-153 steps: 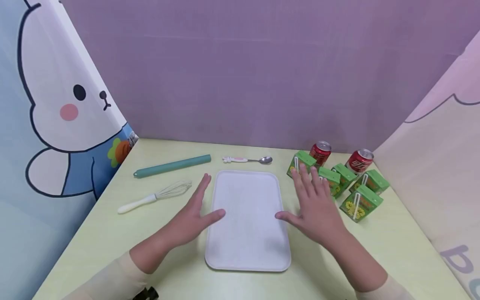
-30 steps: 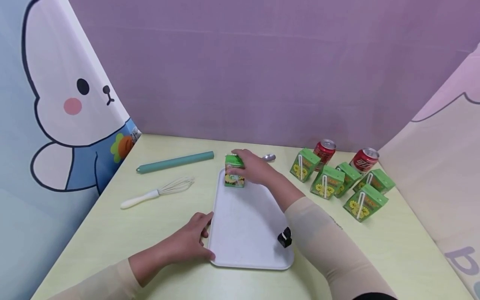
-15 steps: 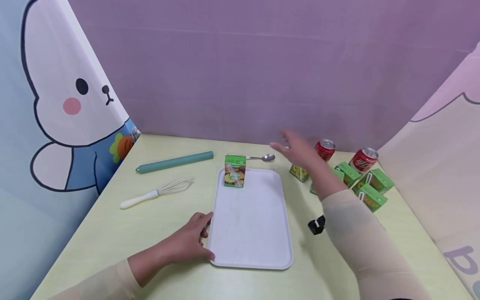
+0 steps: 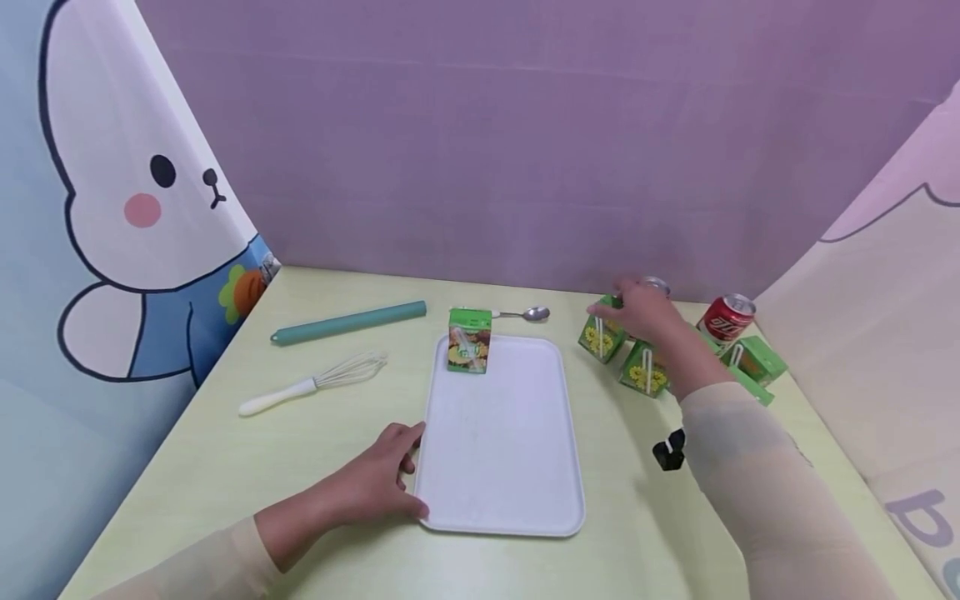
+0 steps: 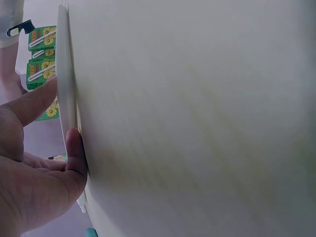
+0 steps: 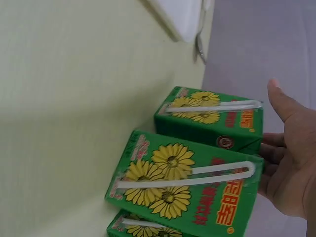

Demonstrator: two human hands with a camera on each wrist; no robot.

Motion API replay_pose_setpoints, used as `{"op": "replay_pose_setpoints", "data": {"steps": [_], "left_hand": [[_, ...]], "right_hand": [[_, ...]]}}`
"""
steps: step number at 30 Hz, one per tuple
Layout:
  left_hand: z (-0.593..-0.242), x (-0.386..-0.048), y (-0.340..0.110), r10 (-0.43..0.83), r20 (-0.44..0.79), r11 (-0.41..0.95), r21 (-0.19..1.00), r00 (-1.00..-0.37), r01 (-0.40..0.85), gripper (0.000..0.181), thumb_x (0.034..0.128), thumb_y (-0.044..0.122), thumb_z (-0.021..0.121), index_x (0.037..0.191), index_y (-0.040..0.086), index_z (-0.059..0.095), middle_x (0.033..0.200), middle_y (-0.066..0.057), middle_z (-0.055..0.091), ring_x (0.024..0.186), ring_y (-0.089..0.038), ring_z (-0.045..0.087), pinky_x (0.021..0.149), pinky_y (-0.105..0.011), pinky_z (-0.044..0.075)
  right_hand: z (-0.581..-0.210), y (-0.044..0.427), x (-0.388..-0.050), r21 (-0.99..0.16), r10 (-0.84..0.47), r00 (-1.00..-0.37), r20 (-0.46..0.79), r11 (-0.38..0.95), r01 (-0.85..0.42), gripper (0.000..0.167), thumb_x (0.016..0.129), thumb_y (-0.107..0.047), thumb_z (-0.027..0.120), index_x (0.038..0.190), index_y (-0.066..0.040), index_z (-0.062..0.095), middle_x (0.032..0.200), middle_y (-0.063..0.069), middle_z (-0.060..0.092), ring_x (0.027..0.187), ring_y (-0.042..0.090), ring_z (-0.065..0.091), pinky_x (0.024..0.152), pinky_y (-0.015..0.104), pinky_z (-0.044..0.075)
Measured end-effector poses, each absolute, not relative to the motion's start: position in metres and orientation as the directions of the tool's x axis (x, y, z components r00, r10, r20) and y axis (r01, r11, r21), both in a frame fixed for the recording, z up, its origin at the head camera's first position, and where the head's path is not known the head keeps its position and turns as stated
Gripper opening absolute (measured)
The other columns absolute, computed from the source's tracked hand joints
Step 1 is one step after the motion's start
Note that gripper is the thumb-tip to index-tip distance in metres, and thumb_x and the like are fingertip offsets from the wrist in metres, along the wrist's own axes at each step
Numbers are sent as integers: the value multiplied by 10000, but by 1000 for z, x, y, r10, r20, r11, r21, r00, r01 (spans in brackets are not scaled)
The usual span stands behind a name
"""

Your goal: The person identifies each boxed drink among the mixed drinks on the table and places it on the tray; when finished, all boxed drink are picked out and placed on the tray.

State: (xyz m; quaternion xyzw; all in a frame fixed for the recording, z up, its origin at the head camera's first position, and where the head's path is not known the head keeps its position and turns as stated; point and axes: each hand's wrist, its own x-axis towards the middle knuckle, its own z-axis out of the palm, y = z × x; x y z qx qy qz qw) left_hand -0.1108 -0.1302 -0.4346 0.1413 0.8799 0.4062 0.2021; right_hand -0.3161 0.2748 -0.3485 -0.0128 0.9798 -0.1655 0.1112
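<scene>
In the head view my left hand [image 4: 382, 479] touches the left edge of a white tray [image 4: 498, 467], thumb at the near corner and forefinger farther up the rim. The left wrist view shows the thumb and a bent finger against that rim. A green juice box [image 4: 469, 342] stands at the tray's far left corner. My right hand [image 4: 645, 312] reaches over another green juice box [image 4: 600, 333], right of the tray. In the right wrist view its thumb is apart from that box [image 6: 212, 116], and the other fingers are partly hidden behind it.
More green juice boxes [image 4: 643, 371] stand at the right, with a red soda can [image 4: 727, 318] behind and a second can [image 4: 657, 284] mostly hidden by my hand. A spoon [image 4: 534, 314], a teal rod [image 4: 348, 323] and a whisk [image 4: 315, 385] lie behind and left of the tray.
My right hand has let go of the juice box on the tray and moved right to the other boxes. That box was not there about five seconds ago. My left hand has since come to the tray's edge.
</scene>
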Motion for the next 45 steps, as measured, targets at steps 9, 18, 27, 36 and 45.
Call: {"op": "replay_pose_setpoints", "data": {"steps": [9, 18, 27, 36, 45], "left_hand": [[-438, -111, -130, 418, -254, 633, 770, -872, 79, 1143, 644, 255, 922, 1534, 2, 250, 1157, -88, 419, 827, -148, 506, 691, -238, 439], [-436, -112, -129, 420, -258, 632, 771, -870, 77, 1142, 649, 254, 920, 1536, 3, 247, 1181, -89, 416, 837, -148, 505, 695, -240, 440], [-437, -112, -130, 417, -253, 637, 766, -873, 82, 1147, 643, 250, 924, 1534, 0, 246, 1148, -88, 421, 820, -147, 508, 687, -237, 439], [-436, -113, -130, 421, -248, 636, 767, -872, 89, 1141, 648, 243, 921, 1531, -10, 245, 1151, -93, 418, 819, -146, 505, 688, -236, 436], [-435, -112, -131, 425, -247, 630, 771, -871, 89, 1139, 658, 245, 916, 1536, -6, 235, 1172, -95, 413, 830, -147, 504, 692, -237, 437]], "right_hand": [[-357, 276, -319, -274, -36, -962, -269, 961, 41, 868, 892, -507, 661, 1534, -85, 256, 1458, 240, 426, 1328, 465, 411, 1031, 660, 339], [-354, 271, -314, -251, -58, -979, -194, 968, -8, 755, 916, -484, 638, 1482, -76, 348, 1363, 216, 513, 1254, 440, 493, 979, 642, 404], [-331, 242, -298, -280, -182, -980, -76, 948, -154, 597, 918, -408, 667, 1393, -109, 461, 1187, 133, 589, 1045, 334, 578, 861, 530, 502], [-331, 204, -277, -325, -337, -940, -58, 896, -302, 552, 899, -357, 706, 1372, -143, 519, 1112, 46, 618, 951, 237, 575, 827, 422, 506], [-348, 178, -268, -280, -450, -888, -93, 868, -411, 562, 909, -311, 706, 1399, -121, 508, 1242, 61, 610, 1088, 227, 577, 971, 459, 474]]}}
